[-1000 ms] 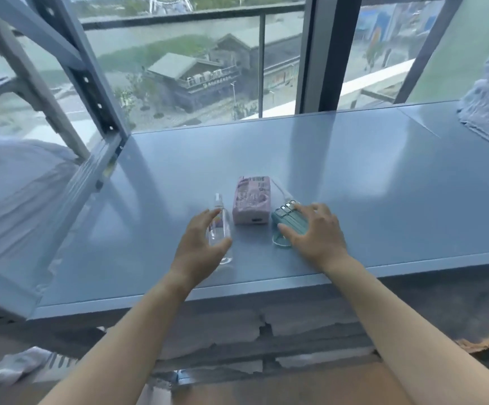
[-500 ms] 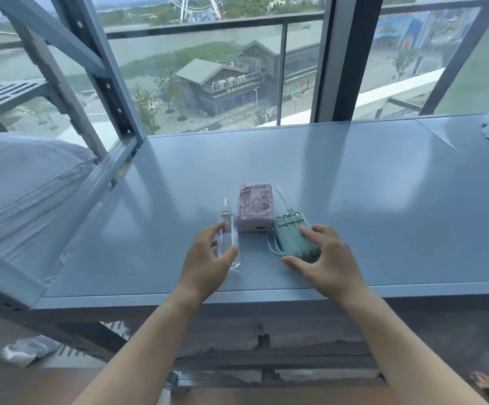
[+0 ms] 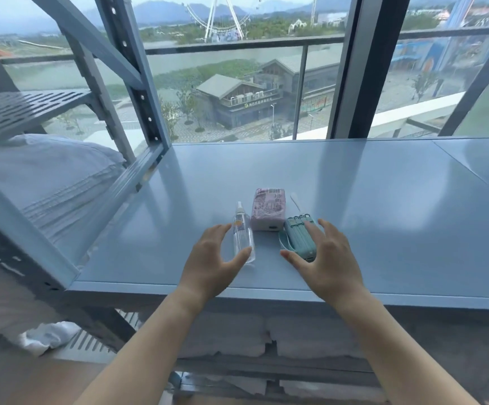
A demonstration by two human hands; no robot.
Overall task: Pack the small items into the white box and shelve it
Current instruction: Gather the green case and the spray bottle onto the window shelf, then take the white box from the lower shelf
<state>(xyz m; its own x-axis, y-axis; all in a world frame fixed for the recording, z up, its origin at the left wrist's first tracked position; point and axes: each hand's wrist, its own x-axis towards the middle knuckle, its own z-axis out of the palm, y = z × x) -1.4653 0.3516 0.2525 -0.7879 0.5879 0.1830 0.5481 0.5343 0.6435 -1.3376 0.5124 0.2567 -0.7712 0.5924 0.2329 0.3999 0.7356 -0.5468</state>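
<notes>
We hold both hands spread wide over the blue tabletop [image 3: 383, 200], each grip empty. The left hand [image 3: 211, 261] hovers just left of the clear spray bottle [image 3: 242, 232], thumb tip near its base; the bottle lies flat, long axis running away from us, nozzle pointing at the window. The right hand [image 3: 329, 258] arches over the teal power bank [image 3: 297, 238], also lying lengthwise away from us. Between and beyond both grips lies the pink packet [image 3: 268, 209], its long axis likewise pointing away.
</notes>
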